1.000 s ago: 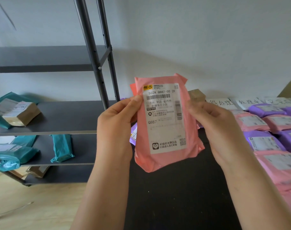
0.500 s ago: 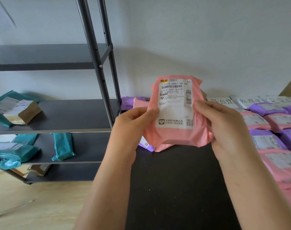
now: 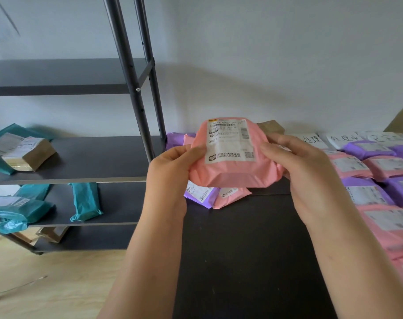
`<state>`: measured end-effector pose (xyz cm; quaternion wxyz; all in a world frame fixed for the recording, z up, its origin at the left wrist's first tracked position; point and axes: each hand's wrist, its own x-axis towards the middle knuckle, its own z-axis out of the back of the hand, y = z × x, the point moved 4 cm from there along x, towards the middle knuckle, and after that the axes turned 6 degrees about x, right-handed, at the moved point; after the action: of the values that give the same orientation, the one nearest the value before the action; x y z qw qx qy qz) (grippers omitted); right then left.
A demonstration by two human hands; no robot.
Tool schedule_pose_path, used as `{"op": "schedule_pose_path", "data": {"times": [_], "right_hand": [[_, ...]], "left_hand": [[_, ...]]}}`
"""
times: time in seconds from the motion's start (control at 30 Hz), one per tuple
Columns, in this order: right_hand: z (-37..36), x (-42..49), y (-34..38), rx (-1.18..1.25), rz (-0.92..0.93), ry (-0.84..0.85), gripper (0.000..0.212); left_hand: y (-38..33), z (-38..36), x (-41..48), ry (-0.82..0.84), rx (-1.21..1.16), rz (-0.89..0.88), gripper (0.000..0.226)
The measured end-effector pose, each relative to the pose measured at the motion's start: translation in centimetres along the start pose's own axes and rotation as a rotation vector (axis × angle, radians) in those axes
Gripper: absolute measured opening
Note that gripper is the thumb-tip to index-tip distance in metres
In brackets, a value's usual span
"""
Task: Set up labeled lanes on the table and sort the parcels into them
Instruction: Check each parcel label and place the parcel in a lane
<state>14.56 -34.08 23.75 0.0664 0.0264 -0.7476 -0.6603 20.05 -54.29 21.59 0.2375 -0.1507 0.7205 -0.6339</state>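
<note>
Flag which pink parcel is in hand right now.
The centre pink parcel, gripped at its sides by the left hand and right hand, label toward the camera. The other pink parcels lie flat in the rows on the right.

1. Pink parcel (image 3: pixel 232 171), label up, is being gripped at its sides by the left hand (image 3: pixel 170 169) and right hand (image 3: pixel 299 164) above the table (image 3: pixel 241 249).
2. Purple parcel (image 3: pixel 200 196) and second pink parcel (image 3: pixel 230 195) are lying beneath.
3. Lane sheets (image 3: pixel 340 140) are lying along the far edge.
4. Parcel rows (image 3: pixel 347 164), pink and purple, are lying before them.
</note>
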Motion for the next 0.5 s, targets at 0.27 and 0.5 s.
{"op": "schedule_pose_path", "data": {"times": [0.27, 0.5], "right_hand": [[0.5, 0.6, -0.7, 0.079, -0.048, -0.079, 0.023], [0.7, 0.7, -1.1, 0.093, -0.030, -0.072, 0.024]], "left_hand": [[1.1, -0.3, 0.6, 0.044, -0.079, 0.163, 0.012], [0.7, 0.0, 0.3, 0.037, -0.030, 0.086, 0.011]]}}
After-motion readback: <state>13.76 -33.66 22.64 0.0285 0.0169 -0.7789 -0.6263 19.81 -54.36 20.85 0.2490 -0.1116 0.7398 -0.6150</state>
